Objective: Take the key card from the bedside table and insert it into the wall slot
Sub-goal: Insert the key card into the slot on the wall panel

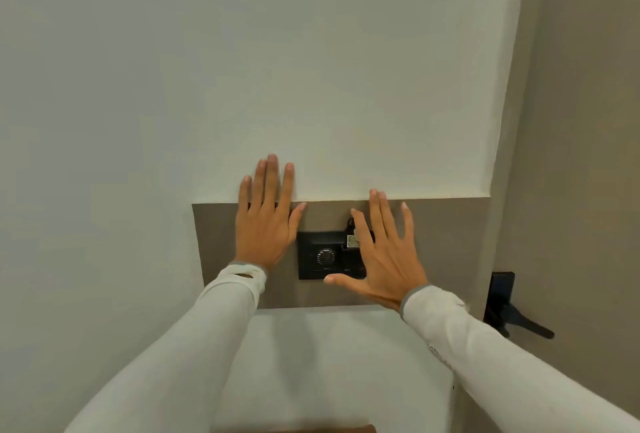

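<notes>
Beside black wall slot [327, 255], both open hands [265, 221], no legible writing.

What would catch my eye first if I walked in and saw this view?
Two open hands spread against the wall: the left hand flat on the upper left of a grey-brown panel, the right hand partly covering a black wall unit at the panel's middle. A small card-like piece peeks out beside the right forefinger. A dark door handle juts out at far right.
</notes>
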`<state>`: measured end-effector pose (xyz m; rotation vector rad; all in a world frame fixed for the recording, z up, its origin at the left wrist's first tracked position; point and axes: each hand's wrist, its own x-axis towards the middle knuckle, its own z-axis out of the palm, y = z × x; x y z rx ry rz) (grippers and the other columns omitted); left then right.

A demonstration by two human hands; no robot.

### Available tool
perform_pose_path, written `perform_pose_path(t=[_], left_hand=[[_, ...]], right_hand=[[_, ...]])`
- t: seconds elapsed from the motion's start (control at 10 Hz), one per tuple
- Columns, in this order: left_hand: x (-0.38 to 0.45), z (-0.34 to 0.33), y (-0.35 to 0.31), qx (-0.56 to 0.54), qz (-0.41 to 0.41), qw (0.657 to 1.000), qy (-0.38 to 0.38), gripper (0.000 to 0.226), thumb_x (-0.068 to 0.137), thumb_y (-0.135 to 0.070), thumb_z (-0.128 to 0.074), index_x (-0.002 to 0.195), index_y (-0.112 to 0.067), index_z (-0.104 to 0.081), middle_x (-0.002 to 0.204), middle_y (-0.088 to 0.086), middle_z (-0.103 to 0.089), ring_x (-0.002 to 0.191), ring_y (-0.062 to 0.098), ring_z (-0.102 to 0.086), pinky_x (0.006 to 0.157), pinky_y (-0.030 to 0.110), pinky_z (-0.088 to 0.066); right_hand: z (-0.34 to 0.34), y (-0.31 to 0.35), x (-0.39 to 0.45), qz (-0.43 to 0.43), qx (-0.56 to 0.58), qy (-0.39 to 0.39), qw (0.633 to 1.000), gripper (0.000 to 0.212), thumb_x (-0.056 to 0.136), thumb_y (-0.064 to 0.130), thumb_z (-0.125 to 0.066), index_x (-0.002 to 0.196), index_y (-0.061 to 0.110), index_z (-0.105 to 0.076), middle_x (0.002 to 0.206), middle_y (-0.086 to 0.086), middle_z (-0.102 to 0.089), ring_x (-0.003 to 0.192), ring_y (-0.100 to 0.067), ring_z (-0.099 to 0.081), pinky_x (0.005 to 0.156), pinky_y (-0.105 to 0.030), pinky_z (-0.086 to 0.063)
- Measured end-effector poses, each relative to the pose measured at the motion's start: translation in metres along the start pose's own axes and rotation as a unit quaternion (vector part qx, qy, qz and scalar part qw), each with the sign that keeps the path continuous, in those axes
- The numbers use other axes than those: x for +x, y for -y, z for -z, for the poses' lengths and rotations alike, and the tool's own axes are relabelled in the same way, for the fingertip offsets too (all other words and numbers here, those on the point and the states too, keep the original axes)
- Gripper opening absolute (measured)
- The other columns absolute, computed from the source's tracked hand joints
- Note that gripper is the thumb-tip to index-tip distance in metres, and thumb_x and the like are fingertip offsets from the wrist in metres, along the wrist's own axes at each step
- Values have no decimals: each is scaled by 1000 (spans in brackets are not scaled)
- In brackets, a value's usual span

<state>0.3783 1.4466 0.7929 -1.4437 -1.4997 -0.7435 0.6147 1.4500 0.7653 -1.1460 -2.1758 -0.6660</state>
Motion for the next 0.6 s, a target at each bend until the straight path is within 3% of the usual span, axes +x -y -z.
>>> perform_pose_path(t=[0.2,0.6], left_hand=[[0,0,2,3,-6,1000,13,72,111,-53,-20,168,-10,-13,176,24,-12,163,39,-11,131,59,-23],[-6,23,10,36,-16,999,-2,69,112,-53,-25,167,-12,-20,174,22,-22,161,37,-22,127,62,-31]], right_hand=[[0,-6,-4,11,-9,8,1000,121,69,96,-29,156,12,-19,165,-24,-4,155,-36,0,118,-72,-7],[23,-7,-2,7,-15,52,999,114,72,95,-23,156,18,-19,166,-20,-10,155,-34,-7,118,-70,-14]])
